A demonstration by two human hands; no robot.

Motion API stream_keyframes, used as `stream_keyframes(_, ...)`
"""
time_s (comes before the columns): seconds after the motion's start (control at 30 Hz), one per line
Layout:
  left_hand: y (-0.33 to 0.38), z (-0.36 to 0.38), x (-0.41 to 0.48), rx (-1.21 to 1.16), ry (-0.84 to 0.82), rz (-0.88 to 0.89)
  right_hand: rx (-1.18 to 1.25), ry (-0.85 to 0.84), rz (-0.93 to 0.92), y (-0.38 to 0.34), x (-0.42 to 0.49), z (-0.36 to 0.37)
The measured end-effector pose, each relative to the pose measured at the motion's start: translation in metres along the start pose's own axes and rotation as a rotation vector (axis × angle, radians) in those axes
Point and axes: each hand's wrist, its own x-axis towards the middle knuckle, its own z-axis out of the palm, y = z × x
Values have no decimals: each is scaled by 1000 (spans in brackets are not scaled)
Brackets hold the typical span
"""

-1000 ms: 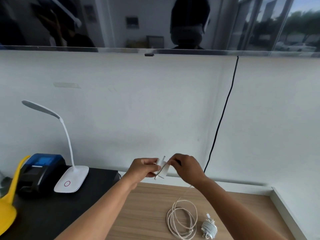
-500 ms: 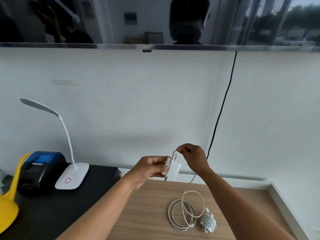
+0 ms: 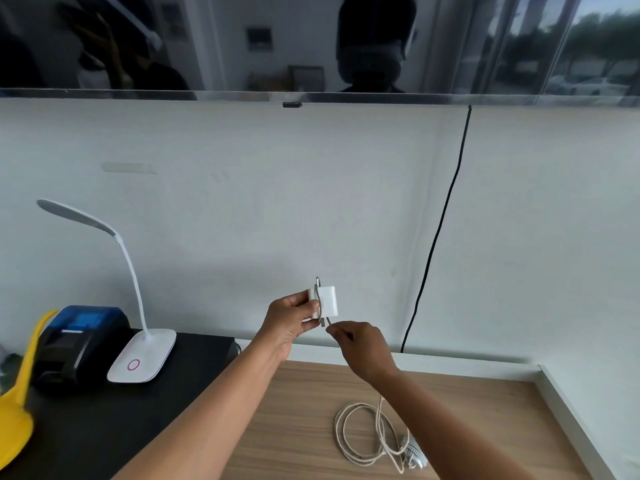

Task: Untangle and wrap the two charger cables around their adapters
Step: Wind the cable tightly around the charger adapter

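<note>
Adapter: white block (image 3: 327,301) held up in the air above the bench's back edge, in front of the wall, prongs poking out top and bottom.
Cable: one turn of it (image 3: 322,303) runs down the adapter's face; the slack drops behind the right wrist to loose loops (image 3: 363,434) lying on the bench.
Left hand: (image 3: 291,322) pinching the adapter by its left side, thumb and fingers closed on it.
Right hand: (image 3: 360,348) just below and right of the adapter, fingertips nipped on the cable close to the lower prong.
Second charger: (image 3: 414,453) already a wrapped bundle, resting on the bench touching the right side of the loose loops.
Bench: light wood top (image 3: 294,427), white raised edge at back and right.
Left side: dark surface (image 3: 104,427) carrying a white lamp (image 3: 142,355), a blue-and-black printer (image 3: 79,337) behind it, a yellow plastic thing (image 3: 17,403) at the frame edge.
Wall: a black wire (image 3: 436,237) runs down it, well to the right of the hands.
</note>
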Motion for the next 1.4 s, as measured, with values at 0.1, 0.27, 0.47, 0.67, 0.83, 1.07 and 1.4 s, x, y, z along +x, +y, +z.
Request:
stream_keyframes(0.1,-2,0,3,28,61,29,-74,7,-35,0,-1,4)
stream_keyframes(0.27,-7,-3,8,170,132,98,-129,-22,-79,-7,-6,5)
stream_keyframes(0.47,-10,-17,5,532,65,168,-215,18,-174,-19,2,-15)
stream_keyframes(0.67,-3,-20,-3,508,-128,106,-221,42,-155,-23,21,-36)
stream_keyframes(0.83,3,-19,-11,417,-237,28,-87,81,-83,-25,30,-47)
stream_keyframes(1.07,3,-16,-14,231,-304,-4,177,132,33,-18,32,-44)
stream_keyframes(1.4,5,-6,-13,18,-233,-17,284,49,121,-15,28,-32)
